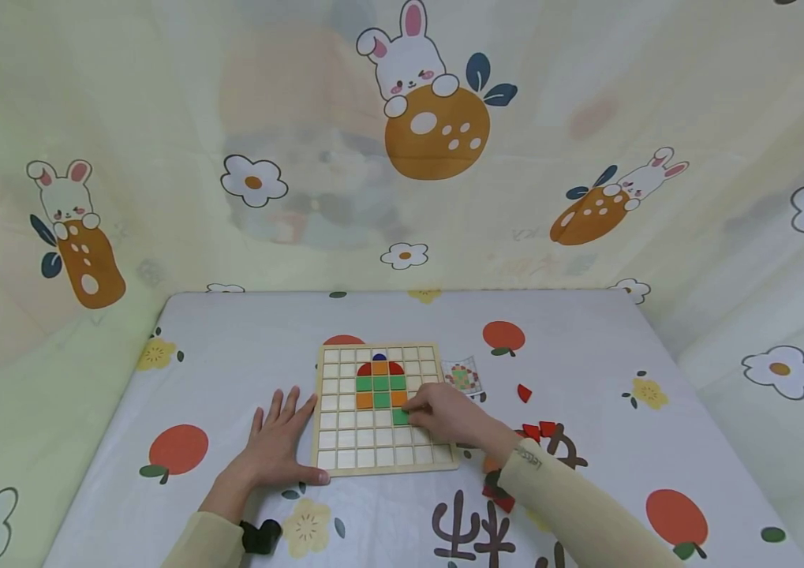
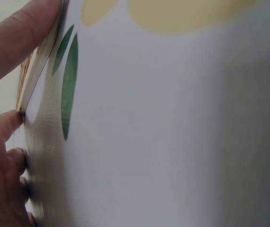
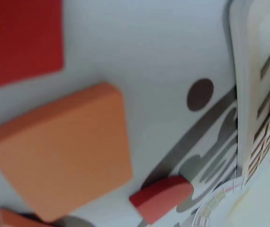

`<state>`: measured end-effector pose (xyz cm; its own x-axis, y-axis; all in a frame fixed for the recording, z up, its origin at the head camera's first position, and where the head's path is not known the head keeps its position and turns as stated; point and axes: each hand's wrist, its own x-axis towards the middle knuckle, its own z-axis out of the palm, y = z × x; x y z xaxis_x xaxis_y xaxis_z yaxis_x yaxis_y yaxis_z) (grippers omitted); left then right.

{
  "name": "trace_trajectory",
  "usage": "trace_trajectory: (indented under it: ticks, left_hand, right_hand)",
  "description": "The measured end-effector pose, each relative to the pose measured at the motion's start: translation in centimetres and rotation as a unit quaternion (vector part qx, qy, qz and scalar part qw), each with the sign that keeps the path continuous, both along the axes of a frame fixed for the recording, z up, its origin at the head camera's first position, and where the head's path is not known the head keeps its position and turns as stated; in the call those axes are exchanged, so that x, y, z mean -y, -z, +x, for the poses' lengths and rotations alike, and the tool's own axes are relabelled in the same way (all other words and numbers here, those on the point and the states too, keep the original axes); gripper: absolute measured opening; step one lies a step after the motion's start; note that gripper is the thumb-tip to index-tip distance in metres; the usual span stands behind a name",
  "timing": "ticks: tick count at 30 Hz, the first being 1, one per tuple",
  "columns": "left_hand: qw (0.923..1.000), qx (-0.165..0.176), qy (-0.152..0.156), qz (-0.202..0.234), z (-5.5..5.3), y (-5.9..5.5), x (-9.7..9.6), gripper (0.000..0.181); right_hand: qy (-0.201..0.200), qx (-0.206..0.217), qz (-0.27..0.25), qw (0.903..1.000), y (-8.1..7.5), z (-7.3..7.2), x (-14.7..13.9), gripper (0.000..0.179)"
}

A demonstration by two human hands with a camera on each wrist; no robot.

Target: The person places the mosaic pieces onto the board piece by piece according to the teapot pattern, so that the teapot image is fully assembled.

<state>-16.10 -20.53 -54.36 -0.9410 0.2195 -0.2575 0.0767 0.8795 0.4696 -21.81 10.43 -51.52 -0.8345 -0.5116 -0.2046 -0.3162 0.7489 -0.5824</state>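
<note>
A wooden grid board (image 1: pixel 387 469) lies on the table, with green, orange, red and blue tiles set in its upper and middle cells. My left hand (image 1: pixel 279 450) is spread at the board's left side, its thumb touching the lower left corner and a fingertip against the left edge; the left wrist view shows these contacts too. Over the board's right half, my right hand (image 1: pixel 444 412) has its thumb and fingers bent together at a green square tile (image 1: pixel 399 416), which it pinches by the right side. Only part of that hand shows at the right wrist view's edge.
A small pattern card (image 1: pixel 461 376) lies right of the board. Loose red pieces (image 1: pixel 525 392) lie farther right, and more are partly behind the right forearm. Up close are an orange square block (image 3: pixel 64 151) and a red curved piece (image 3: pixel 162 197).
</note>
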Motion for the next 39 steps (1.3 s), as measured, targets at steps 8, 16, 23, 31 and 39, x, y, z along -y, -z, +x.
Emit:
trace_trajectory:
  ticks: [8, 16, 23, 31, 39]
  left_hand:
    - [1.0000, 0.000, 0.002, 0.001, 0.0, 0.0, 0.0, 0.128]
    - [1.0000, -0.001, 0.003, 0.005, 0.1, -0.3, 0.0, 0.127]
    - [1.0000, 0.001, 0.001, 0.005, 0.2, -0.5, 0.0, 0.127]
    - [1.0000, 0.008, 0.000, 0.002, 0.1, -0.4, -0.1, 0.129]
    - [1.0000, 0.005, 0.003, 0.006, 0.1, -0.4, -0.1, 0.129]
  right_hand:
    - [0.035, 0.015, -0.026, 0.9990, -0.9, 0.2, -2.2, 0.018]
    - [0.049, 0.008, -0.030, 0.9983, -2.2, 1.5, -6.3, 0.021]
    - [0.077, 0.003, -0.037, 0.9964, -2.4, 3.1, -10.2, 0.021]
    - [0.115, 0.016, -0.025, 0.9929, -1.6, 5.2, -14.3, 0.021]
    - [0.134, 0.036, -0.032, 0.9898, -0.3, 6.9, -17.3, 0.021]
